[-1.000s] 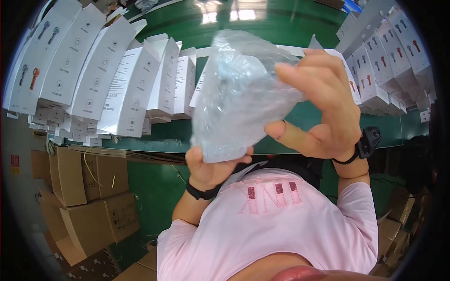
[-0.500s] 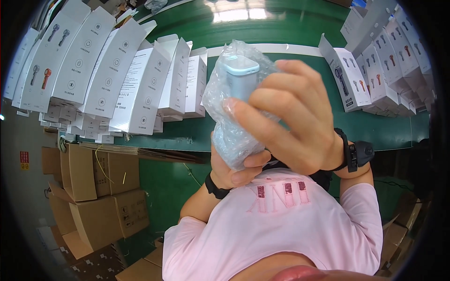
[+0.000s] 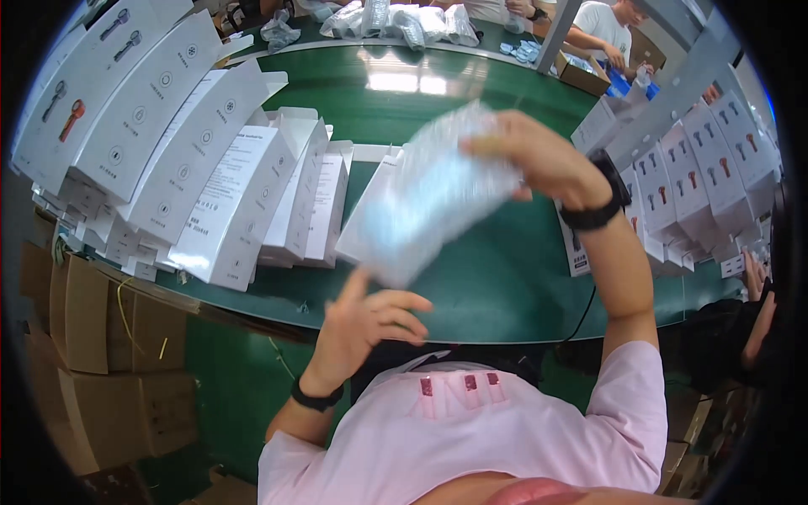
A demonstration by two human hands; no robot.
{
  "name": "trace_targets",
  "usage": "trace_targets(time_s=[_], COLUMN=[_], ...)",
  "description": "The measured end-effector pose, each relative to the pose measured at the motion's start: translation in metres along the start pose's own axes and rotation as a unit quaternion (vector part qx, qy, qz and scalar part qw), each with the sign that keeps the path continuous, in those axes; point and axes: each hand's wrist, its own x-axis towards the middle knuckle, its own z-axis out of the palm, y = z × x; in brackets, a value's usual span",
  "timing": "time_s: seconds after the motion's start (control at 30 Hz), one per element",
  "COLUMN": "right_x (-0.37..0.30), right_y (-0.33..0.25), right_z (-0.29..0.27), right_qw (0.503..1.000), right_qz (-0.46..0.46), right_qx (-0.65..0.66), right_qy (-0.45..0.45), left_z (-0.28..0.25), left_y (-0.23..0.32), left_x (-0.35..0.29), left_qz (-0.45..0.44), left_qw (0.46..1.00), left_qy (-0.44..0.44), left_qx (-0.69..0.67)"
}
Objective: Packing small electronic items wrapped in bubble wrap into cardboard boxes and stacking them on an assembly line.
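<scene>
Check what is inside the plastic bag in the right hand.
Inside the bag, a pale blue object shows, its details blurred. Whatever lies behind the right hand at the bag's upper end is covered.

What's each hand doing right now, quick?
Left hand: open, near the lower end of the bagged light-blue item; too blurred to tell whether they touch.
Right hand: closed, holding that item by its upper end.

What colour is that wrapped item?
The wrapped item looks pale blue, though blurred, in the head view.
</scene>
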Motion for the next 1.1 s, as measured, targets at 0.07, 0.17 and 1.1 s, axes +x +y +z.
trace_targets(time_s=[0.07, 0.17, 1.1], right_x=[0.041, 0.106, 0.228], right_y=[0.009, 0.008, 0.06], right_z=[-0.051, -0.091, -0.337], right_qw=[0.992, 0.938, 0.654], right_qz=[0.004, 0.004, 0.03], right_qx=[0.104, 0.207, -0.733], right_qy=[0.07, 0.279, 0.183], left_z=[-0.017, -0.051, -0.076], left_y=[-0.007, -0.012, -0.056], left_x=[-0.004, -0.021, -0.013], left_qz=[0.224, 0.299, 0.218], left_qw=[0.87, 0.672, 0.616], left_qy=[0.112, 0.119, 0.12], left_qx=[0.425, 0.667, 0.747])
